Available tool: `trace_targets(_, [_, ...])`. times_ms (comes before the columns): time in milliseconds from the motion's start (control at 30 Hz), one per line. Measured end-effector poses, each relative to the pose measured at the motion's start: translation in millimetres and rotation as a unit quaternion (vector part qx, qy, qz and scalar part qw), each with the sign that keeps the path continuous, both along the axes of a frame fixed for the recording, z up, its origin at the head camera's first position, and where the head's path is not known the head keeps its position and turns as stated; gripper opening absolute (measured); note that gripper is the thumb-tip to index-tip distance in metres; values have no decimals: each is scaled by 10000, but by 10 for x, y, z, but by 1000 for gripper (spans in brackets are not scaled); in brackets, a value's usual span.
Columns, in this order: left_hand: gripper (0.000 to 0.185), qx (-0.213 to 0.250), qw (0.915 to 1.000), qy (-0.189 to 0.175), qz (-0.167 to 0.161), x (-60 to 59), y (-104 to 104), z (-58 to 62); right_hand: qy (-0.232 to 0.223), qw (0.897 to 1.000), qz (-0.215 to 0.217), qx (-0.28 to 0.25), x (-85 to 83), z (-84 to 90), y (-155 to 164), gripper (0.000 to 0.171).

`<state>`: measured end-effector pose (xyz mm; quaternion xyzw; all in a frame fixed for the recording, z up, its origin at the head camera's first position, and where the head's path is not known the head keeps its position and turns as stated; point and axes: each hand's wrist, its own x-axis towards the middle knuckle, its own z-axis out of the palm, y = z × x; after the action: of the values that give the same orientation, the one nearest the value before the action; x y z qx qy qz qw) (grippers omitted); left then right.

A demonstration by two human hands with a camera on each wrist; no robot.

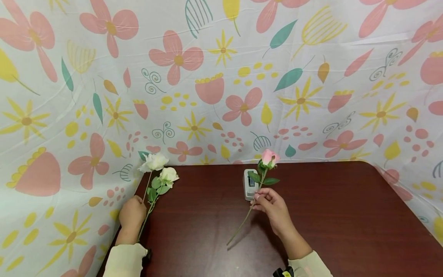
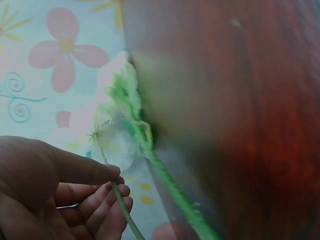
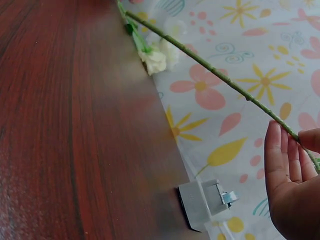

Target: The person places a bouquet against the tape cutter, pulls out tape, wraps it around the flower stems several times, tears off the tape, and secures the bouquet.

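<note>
My right hand (image 1: 268,202) pinches the green stem of a pink rose (image 1: 269,157) and holds it tilted above the dark wooden table (image 1: 328,215); in the right wrist view the stem (image 3: 215,72) runs past my fingers (image 3: 280,160). At the table's left edge my left hand (image 1: 132,215) grips the stems of two white roses (image 1: 160,167), whose heads point away from me. The left wrist view shows thumb and fingers (image 2: 100,200) closed on a thin stem (image 2: 120,205), with the white blooms (image 2: 117,125) blurred.
A small grey-white device (image 1: 250,184) lies on the table just behind the pink rose; it also shows in the right wrist view (image 3: 205,202). A floral-print cloth (image 1: 221,77) forms the backdrop and sides round the table.
</note>
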<state>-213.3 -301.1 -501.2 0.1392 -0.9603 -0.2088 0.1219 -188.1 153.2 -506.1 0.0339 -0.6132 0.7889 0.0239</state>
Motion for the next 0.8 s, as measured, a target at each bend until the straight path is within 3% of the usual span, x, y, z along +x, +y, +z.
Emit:
trace_targets(267, [14, -34, 9991, 431, -43, 53, 123, 188, 27, 10000, 51, 43, -8, 9, -2, 24])
trace_targets(500, [14, 79, 9987, 467, -192, 144, 353, 415, -9, 10000, 53, -3, -11, 10, -16, 23])
trace_targets(800, [13, 498, 9930, 880, -617, 245, 737, 508, 79, 9998, 162, -1, 13, -4, -34, 27])
